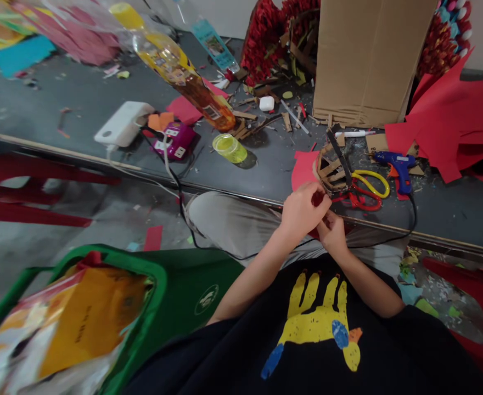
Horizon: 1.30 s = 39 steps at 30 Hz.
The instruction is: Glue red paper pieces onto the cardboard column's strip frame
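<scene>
At the table's front edge my left hand (303, 213) is closed, with thumb and fingers pinched together. Just below and to its right, my right hand (333, 236) is closed too, its fingertips close to the left ones. A bit of dark red shows between the fingers, but what they hold is too small and hidden to name. Right beyond my hands stands a small cardboard basket (327, 174) with a dark strip arching over it. Scissors with red and yellow handles (379, 185) lie beside the basket, and pink-red paper (303, 171) lies to its left.
A blue glue gun (402, 164) lies at right, its cord running past my lap. Farther left are a small cup (230, 148), a tilted-looking drink bottle (187, 77), a purple socket block (175, 140) and a white adapter (123, 125). A green bin (163, 285) stands at my left.
</scene>
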Each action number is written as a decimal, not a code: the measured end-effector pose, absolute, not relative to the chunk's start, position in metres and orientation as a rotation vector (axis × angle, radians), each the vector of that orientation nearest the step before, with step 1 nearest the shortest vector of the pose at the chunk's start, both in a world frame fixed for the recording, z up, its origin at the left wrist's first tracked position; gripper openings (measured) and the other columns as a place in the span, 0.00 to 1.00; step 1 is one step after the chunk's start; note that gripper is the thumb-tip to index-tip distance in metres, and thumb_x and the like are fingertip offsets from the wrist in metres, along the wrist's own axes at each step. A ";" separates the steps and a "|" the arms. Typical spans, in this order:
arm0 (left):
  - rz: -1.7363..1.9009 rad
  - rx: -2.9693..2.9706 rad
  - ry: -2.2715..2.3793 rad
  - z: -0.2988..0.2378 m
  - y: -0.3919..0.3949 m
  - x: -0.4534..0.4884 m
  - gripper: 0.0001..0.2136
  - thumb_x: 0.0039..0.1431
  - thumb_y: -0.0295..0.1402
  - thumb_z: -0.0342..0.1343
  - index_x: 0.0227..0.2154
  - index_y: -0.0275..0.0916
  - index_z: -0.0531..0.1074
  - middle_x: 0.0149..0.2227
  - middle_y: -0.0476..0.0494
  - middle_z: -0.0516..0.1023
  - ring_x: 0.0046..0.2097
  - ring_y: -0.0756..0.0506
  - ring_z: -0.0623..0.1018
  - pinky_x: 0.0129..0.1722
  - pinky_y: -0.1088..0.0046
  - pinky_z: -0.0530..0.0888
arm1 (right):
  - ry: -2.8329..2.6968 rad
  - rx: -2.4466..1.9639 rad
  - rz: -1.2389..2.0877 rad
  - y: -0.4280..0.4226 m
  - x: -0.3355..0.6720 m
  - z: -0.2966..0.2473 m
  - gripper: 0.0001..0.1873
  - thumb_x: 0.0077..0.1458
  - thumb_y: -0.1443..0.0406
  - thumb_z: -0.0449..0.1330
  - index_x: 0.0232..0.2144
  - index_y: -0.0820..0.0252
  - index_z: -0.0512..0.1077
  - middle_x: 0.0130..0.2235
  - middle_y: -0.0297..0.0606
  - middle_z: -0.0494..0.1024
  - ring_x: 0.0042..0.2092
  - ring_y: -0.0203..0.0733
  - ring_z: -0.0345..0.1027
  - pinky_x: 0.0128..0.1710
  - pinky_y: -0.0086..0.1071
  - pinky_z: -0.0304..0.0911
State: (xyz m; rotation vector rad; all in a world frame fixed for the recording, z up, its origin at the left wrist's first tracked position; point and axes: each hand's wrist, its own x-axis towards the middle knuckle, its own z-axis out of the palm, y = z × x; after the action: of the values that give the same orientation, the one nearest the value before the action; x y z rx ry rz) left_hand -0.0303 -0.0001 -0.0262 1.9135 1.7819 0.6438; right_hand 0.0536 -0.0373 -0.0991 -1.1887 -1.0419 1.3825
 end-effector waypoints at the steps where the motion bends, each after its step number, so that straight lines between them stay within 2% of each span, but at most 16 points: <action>1: 0.680 1.877 1.751 -0.028 0.001 -0.031 0.03 0.54 0.32 0.53 0.28 0.40 0.70 0.30 0.48 0.77 0.32 0.48 0.74 0.32 0.73 0.66 | -1.039 -1.188 1.384 -0.037 0.053 -0.098 0.18 0.48 0.51 0.57 0.32 0.61 0.70 0.30 0.37 0.75 0.33 0.39 0.68 0.37 0.33 0.67; 6: 0.781 1.697 1.660 -0.040 0.004 -0.039 0.04 0.53 0.33 0.54 0.26 0.38 0.70 0.25 0.50 0.74 0.27 0.51 0.71 0.30 0.74 0.65 | -1.041 -1.190 1.403 -0.036 0.056 -0.100 0.21 0.49 0.48 0.58 0.34 0.59 0.71 0.28 0.35 0.75 0.34 0.40 0.71 0.35 0.32 0.69; 8: 0.848 1.654 1.676 -0.047 0.004 -0.045 0.05 0.54 0.33 0.54 0.27 0.38 0.71 0.27 0.49 0.74 0.29 0.51 0.71 0.33 0.73 0.67 | -1.048 -1.188 1.414 -0.035 0.059 -0.102 0.21 0.50 0.47 0.57 0.33 0.58 0.70 0.27 0.34 0.74 0.33 0.40 0.71 0.32 0.31 0.69; 10: 1.015 1.618 1.720 -0.057 0.003 -0.053 0.04 0.53 0.33 0.56 0.29 0.38 0.71 0.33 0.46 0.75 0.37 0.48 0.74 0.40 0.71 0.69 | -1.057 -1.187 1.420 -0.034 0.064 -0.101 0.20 0.51 0.47 0.56 0.32 0.58 0.70 0.27 0.34 0.75 0.30 0.39 0.72 0.30 0.31 0.70; 12: 1.266 1.420 1.731 -0.068 0.001 -0.057 0.12 0.49 0.33 0.61 0.37 0.39 0.69 0.46 0.42 0.73 0.51 0.46 0.72 0.47 0.71 0.70 | -1.075 -1.190 1.410 -0.034 0.068 -0.098 0.20 0.52 0.47 0.57 0.33 0.57 0.69 0.29 0.34 0.76 0.29 0.39 0.72 0.30 0.32 0.71; 14: 1.467 1.036 1.627 -0.077 -0.001 -0.058 0.21 0.44 0.32 0.65 0.42 0.41 0.65 0.55 0.41 0.67 0.54 0.47 0.71 0.47 0.73 0.71 | -1.110 -1.199 1.382 -0.034 0.070 -0.094 0.21 0.52 0.46 0.56 0.34 0.57 0.69 0.30 0.35 0.77 0.30 0.39 0.74 0.31 0.32 0.72; 15: 1.524 0.837 1.538 -0.079 -0.002 -0.057 0.24 0.41 0.32 0.67 0.42 0.42 0.64 0.56 0.42 0.67 0.52 0.48 0.72 0.45 0.76 0.73 | -1.136 -1.205 1.363 -0.035 0.071 -0.092 0.21 0.53 0.46 0.56 0.35 0.57 0.69 0.31 0.35 0.77 0.31 0.40 0.74 0.32 0.32 0.72; 17: 1.507 0.535 1.324 -0.079 -0.003 -0.054 0.26 0.37 0.31 0.69 0.41 0.43 0.64 0.51 0.45 0.72 0.44 0.52 0.76 0.39 0.79 0.74 | -1.208 -1.222 1.316 -0.037 0.071 -0.088 0.21 0.54 0.47 0.54 0.34 0.57 0.70 0.31 0.36 0.78 0.32 0.40 0.75 0.32 0.31 0.72; 19: 1.385 0.412 1.155 -0.075 -0.002 -0.050 0.25 0.34 0.32 0.71 0.38 0.41 0.67 0.39 0.48 0.77 0.34 0.53 0.77 0.32 0.81 0.74 | -1.297 -1.260 1.239 -0.040 0.076 -0.082 0.21 0.55 0.46 0.53 0.34 0.57 0.71 0.30 0.35 0.78 0.32 0.39 0.74 0.32 0.30 0.70; 22: 1.280 0.404 1.044 -0.068 0.002 -0.048 0.20 0.33 0.33 0.72 0.30 0.37 0.70 0.28 0.49 0.78 0.27 0.54 0.76 0.26 0.82 0.72 | -1.415 -1.397 1.029 -0.037 0.101 -0.069 0.23 0.55 0.45 0.53 0.30 0.57 0.73 0.25 0.33 0.75 0.27 0.37 0.71 0.31 0.30 0.67; 25: 1.318 0.397 1.015 -0.065 0.009 -0.052 0.19 0.33 0.32 0.72 0.27 0.38 0.69 0.26 0.52 0.79 0.25 0.55 0.76 0.25 0.83 0.73 | -1.415 -1.652 0.658 -0.020 0.151 -0.051 0.25 0.56 0.46 0.51 0.23 0.58 0.69 0.23 0.35 0.70 0.29 0.38 0.67 0.36 0.33 0.64; 28: 1.362 0.393 0.990 -0.066 0.021 -0.058 0.19 0.33 0.30 0.72 0.29 0.38 0.69 0.27 0.52 0.80 0.26 0.54 0.77 0.26 0.83 0.74 | -1.436 -1.943 0.284 0.011 0.205 -0.041 0.19 0.54 0.50 0.53 0.31 0.59 0.70 0.34 0.43 0.73 0.41 0.46 0.67 0.45 0.40 0.61; 30: 1.407 0.402 0.968 -0.067 0.033 -0.062 0.19 0.33 0.28 0.71 0.29 0.39 0.69 0.29 0.53 0.81 0.28 0.54 0.78 0.28 0.82 0.75 | -1.483 -2.041 0.244 0.033 0.230 -0.041 0.18 0.50 0.52 0.58 0.34 0.60 0.70 0.37 0.46 0.74 0.43 0.50 0.67 0.47 0.44 0.60; 33: 1.458 0.427 0.930 -0.070 0.052 -0.065 0.18 0.34 0.27 0.71 0.28 0.40 0.69 0.30 0.54 0.81 0.29 0.54 0.79 0.30 0.82 0.75 | -1.582 -2.102 0.303 0.057 0.246 -0.046 0.17 0.47 0.52 0.60 0.30 0.59 0.71 0.32 0.44 0.75 0.38 0.50 0.69 0.43 0.44 0.62; 35: 1.459 0.440 0.915 -0.072 0.060 -0.064 0.17 0.35 0.27 0.71 0.28 0.40 0.69 0.30 0.53 0.82 0.29 0.54 0.79 0.30 0.81 0.75 | -1.623 -2.089 0.326 0.062 0.247 -0.049 0.16 0.48 0.52 0.59 0.30 0.59 0.71 0.32 0.44 0.75 0.38 0.50 0.69 0.42 0.43 0.63; 39: 1.450 0.449 0.898 -0.079 0.063 -0.061 0.17 0.34 0.29 0.71 0.28 0.39 0.70 0.29 0.53 0.81 0.28 0.53 0.79 0.29 0.81 0.75 | -1.597 -2.020 0.296 0.055 0.245 -0.048 0.19 0.53 0.51 0.53 0.36 0.60 0.69 0.39 0.50 0.76 0.43 0.53 0.70 0.46 0.46 0.62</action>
State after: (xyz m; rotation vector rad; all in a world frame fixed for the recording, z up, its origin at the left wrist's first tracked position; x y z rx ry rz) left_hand -0.0611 0.0632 -0.0785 0.4494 0.8977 1.4499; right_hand 0.2455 0.0548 -0.0482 -2.0203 -1.5970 0.2963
